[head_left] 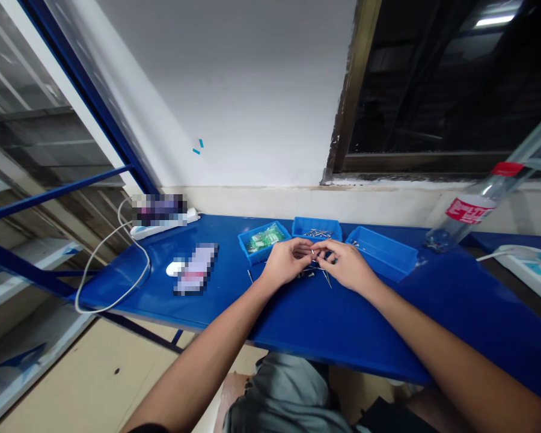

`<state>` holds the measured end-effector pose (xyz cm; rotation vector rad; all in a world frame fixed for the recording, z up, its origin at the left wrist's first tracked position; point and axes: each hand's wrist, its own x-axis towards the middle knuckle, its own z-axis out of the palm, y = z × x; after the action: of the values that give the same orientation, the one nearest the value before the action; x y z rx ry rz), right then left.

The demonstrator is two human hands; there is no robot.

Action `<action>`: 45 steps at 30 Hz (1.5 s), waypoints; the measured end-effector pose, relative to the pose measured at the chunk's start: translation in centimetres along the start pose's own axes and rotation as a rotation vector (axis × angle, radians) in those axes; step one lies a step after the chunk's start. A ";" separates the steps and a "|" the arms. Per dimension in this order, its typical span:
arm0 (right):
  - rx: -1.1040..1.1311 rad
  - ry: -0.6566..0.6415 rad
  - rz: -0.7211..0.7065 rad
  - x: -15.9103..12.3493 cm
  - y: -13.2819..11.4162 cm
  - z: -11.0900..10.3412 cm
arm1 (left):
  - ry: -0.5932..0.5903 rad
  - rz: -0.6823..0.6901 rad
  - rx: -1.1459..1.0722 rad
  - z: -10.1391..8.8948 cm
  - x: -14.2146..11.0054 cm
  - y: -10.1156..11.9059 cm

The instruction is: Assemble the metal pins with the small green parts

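Note:
Over the blue table (297, 325), my left hand (285, 261) and my right hand (349, 267) meet at the fingertips. Both are closed in a pinch around a small, thin, shiny metal piece (313, 252), too small to name for certain. Beneath the fingers lie several loose thin metal pieces (328, 279), partly hidden by my hands. Just behind my hands, a blue bin (316, 224) holds several slim metal rods. To its left, another blue bin (258, 257) contains green-and-white packets (264, 239). A third blue bin (385, 255) on the right has a few small pieces at its left end.
A clear bottle (466, 210) with a red cap stands at the back right. On the left lie a blurred flat item (197, 269), a white oval object (175, 269) and a white cable (148, 264) near a power strip (166, 227). Another white strip (525, 264) sits far right.

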<state>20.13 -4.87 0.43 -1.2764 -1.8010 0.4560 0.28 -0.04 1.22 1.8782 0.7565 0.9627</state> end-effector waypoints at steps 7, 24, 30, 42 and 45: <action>0.029 0.062 0.069 -0.2 -0.6 -0.1 | 0.027 0.020 0.048 -0.1 0.2 -0.5; -0.065 0.055 0.007 -0.1 -0.9 -0.6 | 0.115 0.037 -0.146 -0.4 0.6 -0.2; -0.023 -0.007 0.039 -0.1 -0.8 -0.2 | 0.086 0.048 -0.211 -0.3 0.7 -0.1; 0.105 0.045 0.122 -0.1 -0.8 -0.2 | 0.024 -0.016 -0.172 -0.4 0.3 1.0; 0.146 0.038 0.138 -0.1 -0.4 -0.1 | 0.003 -0.007 -0.154 -0.5 0.3 1.1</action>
<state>20.02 -5.13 0.71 -1.3035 -1.6237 0.6247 0.12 -0.06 2.44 1.7399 0.6706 0.9915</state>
